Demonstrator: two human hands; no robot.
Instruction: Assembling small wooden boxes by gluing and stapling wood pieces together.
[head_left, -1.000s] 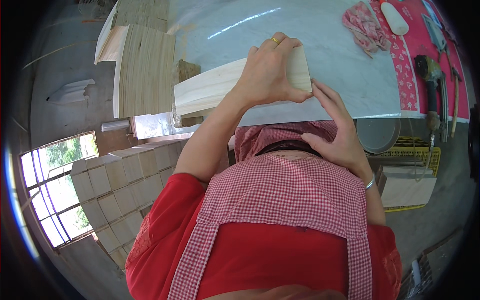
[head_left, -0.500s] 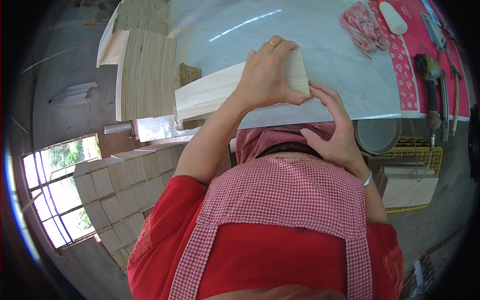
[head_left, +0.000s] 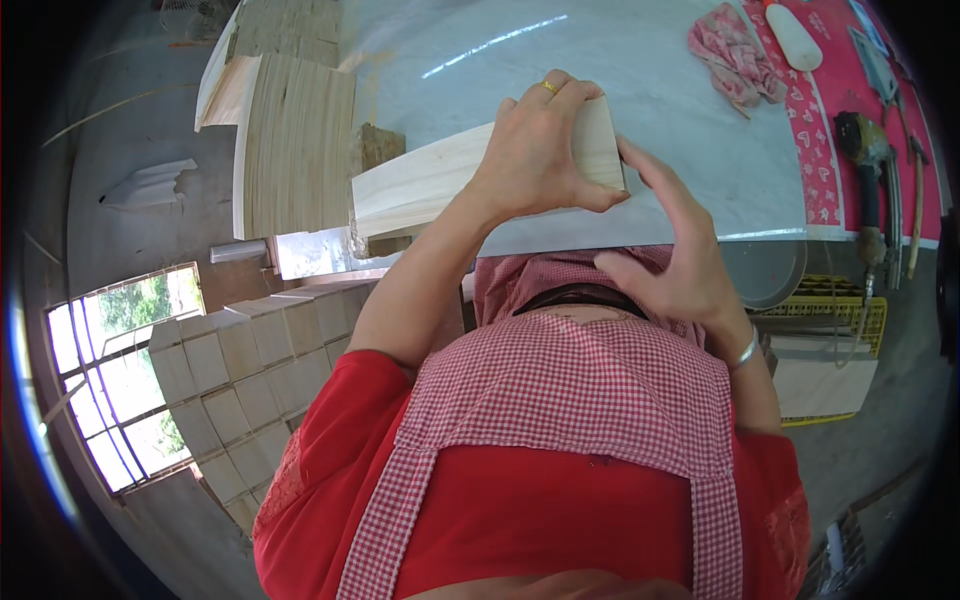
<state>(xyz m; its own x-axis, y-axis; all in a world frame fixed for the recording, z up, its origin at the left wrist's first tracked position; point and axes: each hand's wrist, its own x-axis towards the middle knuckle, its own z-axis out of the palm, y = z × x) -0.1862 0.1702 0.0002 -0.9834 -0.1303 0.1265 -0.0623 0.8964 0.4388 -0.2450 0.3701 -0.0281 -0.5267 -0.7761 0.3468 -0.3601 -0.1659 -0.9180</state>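
Observation:
My left hand (head_left: 535, 150) spans the right part of a pale wooden board (head_left: 425, 185), thumb on the near edge and fingers over the far edge. The board lies slantwise, its left end by a small rough wood block (head_left: 380, 147) and its right end over the white tabletop (head_left: 640, 80). Just right of that end is my right hand (head_left: 685, 250), holding nothing, thumb and fingers spread wide. Its fingertips come close to the board's corner; whether they touch it I cannot tell.
A tall stack of thin wooden boards (head_left: 295, 150) stands at the left. Farther right are a crumpled pink cloth (head_left: 735, 55), a white bottle (head_left: 795, 38), a power tool (head_left: 866, 170) and a hammer (head_left: 916, 200). Stacked wooden blocks (head_left: 240, 360) sit lower left; a yellow crate (head_left: 830, 300) is lower right.
My right hand has drawn slightly right, away from the board's end, and its fingers have spread. My left hand stays on the board, which looks nearly unmoved.

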